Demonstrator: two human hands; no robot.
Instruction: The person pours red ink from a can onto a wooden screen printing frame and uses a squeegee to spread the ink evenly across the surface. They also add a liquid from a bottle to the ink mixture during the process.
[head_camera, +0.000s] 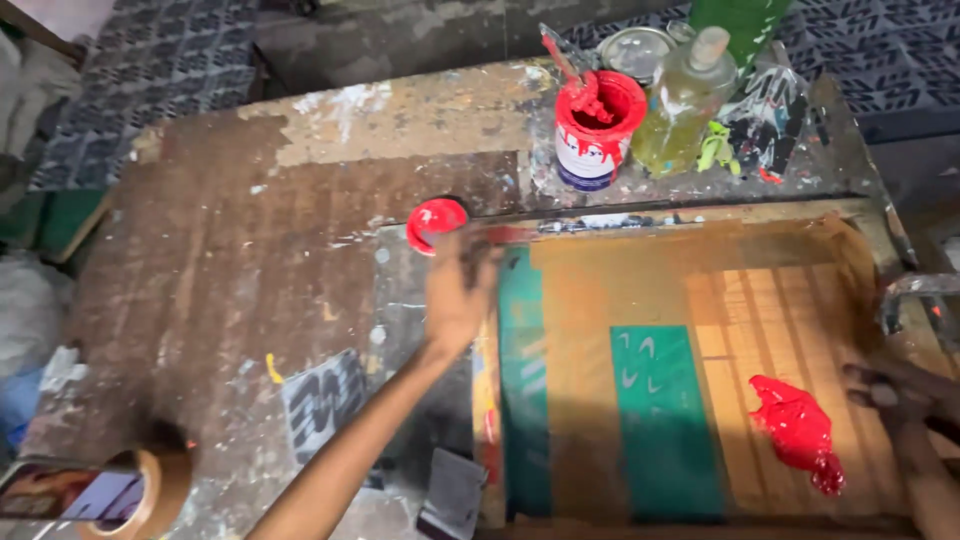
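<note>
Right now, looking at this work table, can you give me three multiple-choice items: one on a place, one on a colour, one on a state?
1. Where does the blob of paint lie?
A. on the printing screen
B. on the bare wood
C. inside the bottle

2. What colour is the lid near the left hand?
A. green
B. red
C. yellow

3. How is the paint can?
A. closed
B. tipped over
C. open, upright

Answers:
1 A: the blob sits on the mesh, close to the right hand.
2 B: the round lid is red.
3 C: it stands upright with a stick in it.
</note>
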